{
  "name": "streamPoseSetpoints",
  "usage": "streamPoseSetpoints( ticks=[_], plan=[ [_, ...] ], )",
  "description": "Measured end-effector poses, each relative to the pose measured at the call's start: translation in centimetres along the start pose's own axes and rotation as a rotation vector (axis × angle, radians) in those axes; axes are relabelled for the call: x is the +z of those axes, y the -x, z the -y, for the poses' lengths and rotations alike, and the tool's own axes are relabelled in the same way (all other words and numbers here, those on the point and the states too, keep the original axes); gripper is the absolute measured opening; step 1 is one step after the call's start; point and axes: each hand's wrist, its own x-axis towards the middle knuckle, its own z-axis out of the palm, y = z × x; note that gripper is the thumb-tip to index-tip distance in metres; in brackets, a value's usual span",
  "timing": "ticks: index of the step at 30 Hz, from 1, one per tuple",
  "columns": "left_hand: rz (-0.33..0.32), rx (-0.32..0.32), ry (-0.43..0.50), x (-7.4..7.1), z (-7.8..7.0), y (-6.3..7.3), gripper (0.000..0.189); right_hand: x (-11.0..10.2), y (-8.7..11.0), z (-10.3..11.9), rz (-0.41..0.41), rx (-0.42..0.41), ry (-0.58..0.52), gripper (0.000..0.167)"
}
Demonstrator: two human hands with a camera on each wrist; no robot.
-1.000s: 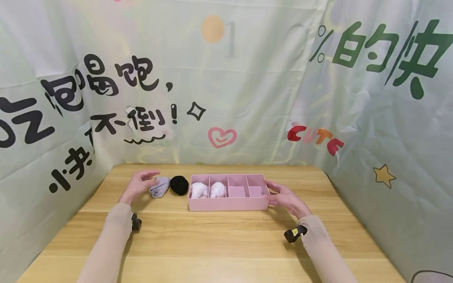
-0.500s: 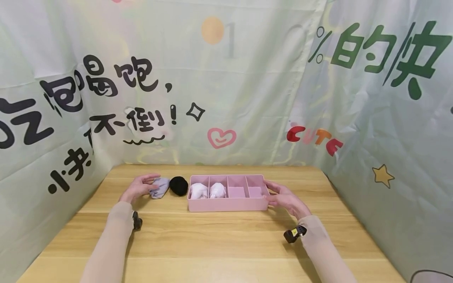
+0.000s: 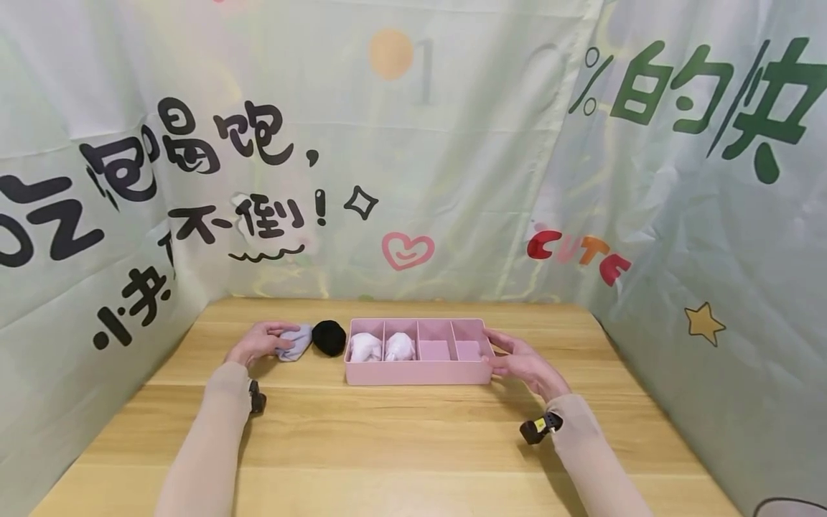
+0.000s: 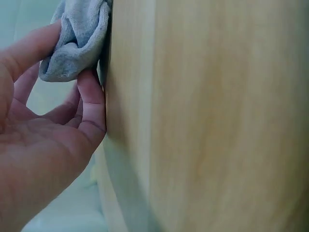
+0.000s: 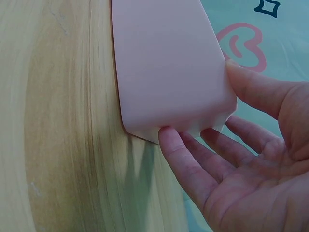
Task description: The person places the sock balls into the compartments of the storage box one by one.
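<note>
At the left of the table, my left hand pinches a folded grey sock. In the left wrist view the thumb lies on one side of the grey sock and bent fingertips on the other. A balled black sock sits just right of it, beside a pink divided box. White bundles, seemingly balled socks, fill the box's two left compartments; its two right compartments hold nothing visible. My right hand touches the box's right end, thumb at an edge and fairly straight fingertips against the end wall.
The wooden table runs back to a printed cloth wall, with further cloth on the left and right sides. A small black camera sits on each wrist, the left one and the right one.
My left hand has come down and in to the grey sock, from hovering at its left to pinching it. The right hand and the box have stayed put.
</note>
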Motion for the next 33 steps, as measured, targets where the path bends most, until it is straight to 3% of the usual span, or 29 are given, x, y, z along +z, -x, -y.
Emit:
streamPoseSetpoints(
  ticks=[5,11,25,33],
  plan=[
    [-0.064,-0.034,0.053,0.1,0.1,0.1,0.051,0.1,0.1,0.1,0.004,-0.001,0.003,0.075],
    [-0.127,-0.026,0.129,0.1,-0.1,0.1,0.049,0.1,0.2,0.2,0.004,-0.002,0.006,0.073],
    [-0.289,0.103,0.045,0.5,-1.9,0.4,0.05,0.0,0.0,-0.2,-0.012,-0.003,0.022,0.073],
    [-0.343,0.099,0.092,0.9,-2.8,0.1,0.054,-0.2,-0.1,-0.3,-0.022,-0.001,0.011,0.074]
  ],
)
